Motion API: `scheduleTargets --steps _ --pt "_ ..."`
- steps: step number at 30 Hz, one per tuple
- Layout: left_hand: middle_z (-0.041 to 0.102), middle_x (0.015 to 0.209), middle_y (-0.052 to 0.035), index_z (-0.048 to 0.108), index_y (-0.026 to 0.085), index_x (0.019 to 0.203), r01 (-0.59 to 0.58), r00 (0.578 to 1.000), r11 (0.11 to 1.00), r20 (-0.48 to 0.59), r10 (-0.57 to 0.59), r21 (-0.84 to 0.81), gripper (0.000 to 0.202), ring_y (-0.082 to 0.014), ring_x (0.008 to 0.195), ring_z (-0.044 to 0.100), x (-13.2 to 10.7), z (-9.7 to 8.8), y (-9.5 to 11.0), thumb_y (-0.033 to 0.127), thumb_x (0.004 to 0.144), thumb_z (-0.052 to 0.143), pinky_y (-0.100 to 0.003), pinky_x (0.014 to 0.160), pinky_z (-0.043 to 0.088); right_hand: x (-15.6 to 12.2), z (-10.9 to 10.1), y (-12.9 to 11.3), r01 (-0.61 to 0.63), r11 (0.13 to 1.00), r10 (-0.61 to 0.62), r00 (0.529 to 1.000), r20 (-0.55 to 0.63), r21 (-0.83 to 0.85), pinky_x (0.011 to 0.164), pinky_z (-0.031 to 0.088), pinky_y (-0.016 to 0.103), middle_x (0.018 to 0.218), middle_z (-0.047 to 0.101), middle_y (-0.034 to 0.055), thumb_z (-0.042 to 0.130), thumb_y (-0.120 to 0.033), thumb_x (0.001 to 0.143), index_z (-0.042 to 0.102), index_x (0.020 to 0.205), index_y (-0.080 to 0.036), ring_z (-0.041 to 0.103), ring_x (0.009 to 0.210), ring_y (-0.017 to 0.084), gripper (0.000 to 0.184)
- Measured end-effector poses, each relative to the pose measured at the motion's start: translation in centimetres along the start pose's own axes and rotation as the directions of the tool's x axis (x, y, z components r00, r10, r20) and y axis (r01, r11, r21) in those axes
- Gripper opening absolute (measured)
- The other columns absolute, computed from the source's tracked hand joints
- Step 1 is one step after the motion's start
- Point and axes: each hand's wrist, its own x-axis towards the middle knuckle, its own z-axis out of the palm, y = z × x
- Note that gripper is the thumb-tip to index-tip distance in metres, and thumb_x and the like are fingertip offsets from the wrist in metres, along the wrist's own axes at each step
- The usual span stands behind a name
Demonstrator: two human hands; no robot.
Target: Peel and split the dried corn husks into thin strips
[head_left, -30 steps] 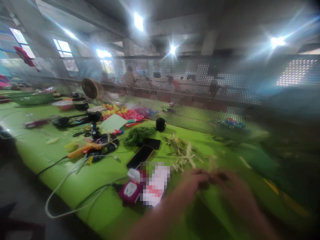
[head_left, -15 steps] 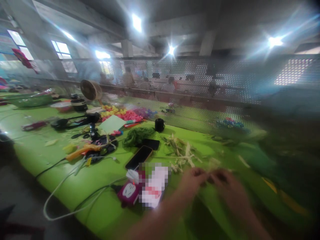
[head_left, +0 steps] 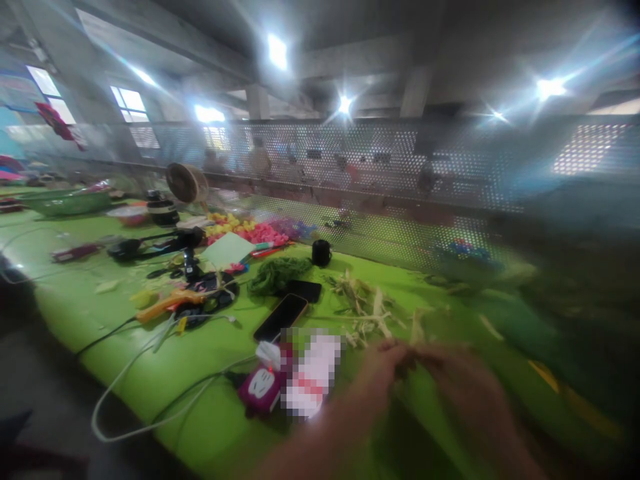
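My left hand (head_left: 383, 367) and my right hand (head_left: 457, 380) meet low over the right half of the green table (head_left: 200, 373). Fingertips of both are pinched close together, blurred. A pale yellowish strip (head_left: 419, 327) sticks up from between them; its exact kind is unclear. Just beyond lies a loose heap of similar pale, dry-looking strips (head_left: 377, 307). Left of my left hand is a pixelated white and red item (head_left: 313, 377), beside a purple power socket block (head_left: 260, 387).
Two dark phones (head_left: 281, 318) lie near a green mesh bundle (head_left: 277, 273) and a black mug (head_left: 321, 253). An orange-handled tool (head_left: 170, 303) trails a cord; a white cable (head_left: 113, 393) loops along the front edge. A perforated screen (head_left: 340, 167) stands behind, with a fan (head_left: 186, 183).
The view has shifted slightly, so everything sits a little lower and further right. My hands stay together, and the pale strip between them shows more clearly upright.
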Motion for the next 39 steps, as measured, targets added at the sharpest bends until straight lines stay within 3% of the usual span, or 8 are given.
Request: scheduleTargets --steps 6,11,23,32,35,39 --pt "0.061 0.071 -0.0025 0.064 0.016 0.078 -0.004 0.999 1.0 0.047 0.004 -0.005 0.018 -0.0127 0.066 0.052 0.4 -0.3 -0.8 0.028 0.068 0.07 -0.025 0.064 0.038 0.0 0.0 0.2 0.025 0.999 -0.025 1.0 0.009 -0.032 0.075 0.056 0.033 0.085 0.077 0.0026 0.054 -0.041 0.088 0.076 0.084 -0.027 0.07 0.078 0.021 0.026" --pt "0.059 0.07 -0.0003 0.065 0.016 0.077 -0.062 0.993 0.998 0.096 0.062 -0.002 0.01 -0.0101 0.061 0.049 -0.1 0.0 0.1 0.02 0.067 0.065 -0.024 0.061 0.037 -0.2 0.0 0.4 0.013 0.999 -0.01 0.999 0.048 -0.045 0.077 0.054 0.033 0.091 0.077 0.0036 0.052 -0.04 0.089 0.076 0.089 -0.027 0.069 0.083 0.021 0.027" --pt "0.063 0.072 -0.0039 0.067 0.014 0.075 -0.15 0.987 0.98 0.08 0.14 0.131 0.02 -0.0115 0.062 0.05 -0.5 0.8 1.7 0.031 0.064 0.073 -0.027 0.067 0.039 0.1 -0.1 0.0 -0.269 0.962 0.271 0.953 0.138 -0.037 0.072 0.05 0.031 0.087 0.075 0.0035 0.051 -0.046 0.088 0.069 0.087 -0.026 0.068 0.078 0.022 0.027" --pt "0.064 0.076 -0.0052 0.067 0.013 0.076 -0.217 0.975 0.933 0.099 0.197 0.288 0.028 -0.0158 0.072 0.055 -1.0 1.1 2.1 0.038 0.066 0.074 -0.029 0.072 0.042 0.2 -0.3 -0.8 -0.342 0.939 0.343 0.935 0.089 -0.021 0.065 0.051 0.029 0.075 0.075 0.0025 0.055 -0.042 0.082 0.068 0.078 -0.023 0.068 0.067 0.02 0.024" --pt "0.062 0.072 -0.0036 0.065 0.014 0.073 -0.23 0.973 0.916 0.068 0.22 0.33 0.028 -0.0154 0.071 0.054 -0.6 0.9 1.8 0.038 0.064 0.076 -0.028 0.07 0.041 0.4 -0.2 -1.0 -0.367 0.929 0.363 0.927 0.091 0.036 0.065 0.052 0.03 0.073 0.074 0.0032 0.058 -0.042 0.079 0.068 0.075 -0.023 0.068 0.067 0.021 0.022" --pt "0.063 0.071 -0.0047 0.065 0.014 0.072 -0.213 0.977 0.955 0.054 0.206 0.206 0.027 -0.0142 0.067 0.053 -0.5 0.8 1.8 0.038 0.067 0.073 -0.028 0.069 0.042 0.6 0.0 -0.7 -0.471 0.843 0.469 0.88 0.074 0.258 0.059 0.053 0.029 0.083 0.076 0.0061 0.064 -0.046 0.074 0.068 0.09 -0.02 0.071 0.072 0.023 0.031"
